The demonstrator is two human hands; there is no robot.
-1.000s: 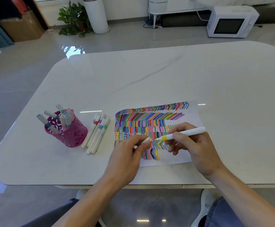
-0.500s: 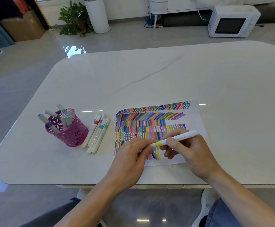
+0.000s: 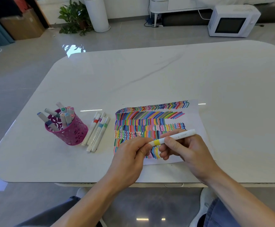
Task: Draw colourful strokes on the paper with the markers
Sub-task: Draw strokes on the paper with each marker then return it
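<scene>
Pink cup (image 3: 72,133) holds markers (image 3: 64,118); right hand (image 3: 187,149) grips yellow marker (image 3: 177,136), left hand (image 3: 128,158) pinches its tip end.

— Change since a second ago?
— I note the white plastic cap (image 3: 151,143) in the left hand (image 3: 130,159), then held apart, now seated on the white marker with a yellow band (image 3: 174,137), covering its tip.
</scene>
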